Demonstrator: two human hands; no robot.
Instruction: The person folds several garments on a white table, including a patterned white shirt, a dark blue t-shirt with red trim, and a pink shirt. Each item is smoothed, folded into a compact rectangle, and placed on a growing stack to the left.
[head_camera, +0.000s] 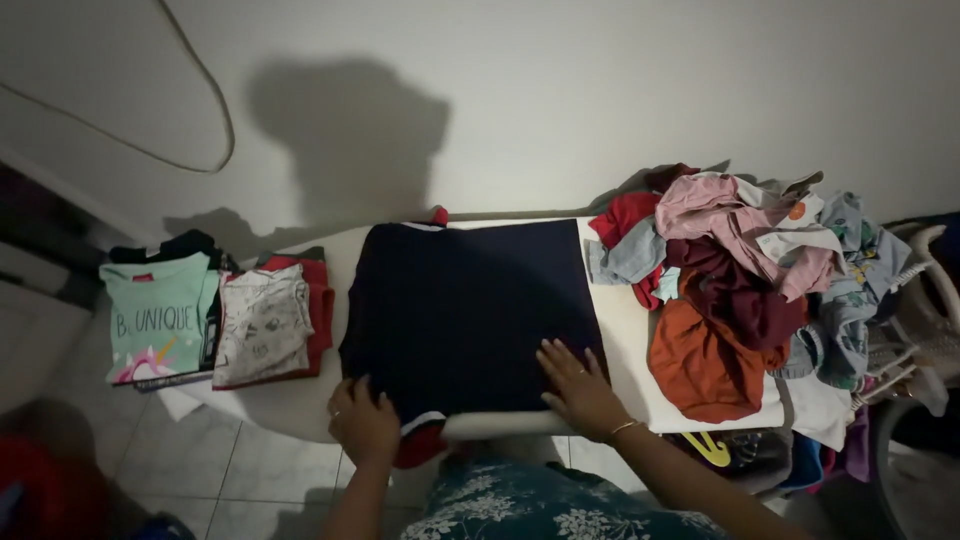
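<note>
Both hands on navy shirt (465, 310), ironing board (620, 320).
L hand (362, 420) pinches its near hem; R hand (578, 388) flat, fingers spread, gripping nothing.

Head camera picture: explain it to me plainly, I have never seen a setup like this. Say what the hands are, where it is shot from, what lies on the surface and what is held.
There is no machine here. A person wears a camera on the head, so the one picture looks down at their own two bare hands. They stand at a white ironing board against a wall. A dark navy shirt lies spread flat on it. The left hand curls in a grip on the shirt's near edge, by its red trim. The right hand presses flat, fingers spread, on the shirt's near right corner. To the right sits a loose heap of unfolded clothes. To the left lie folded clothes: a mint green shirt and a grey printed shirt.
</note>
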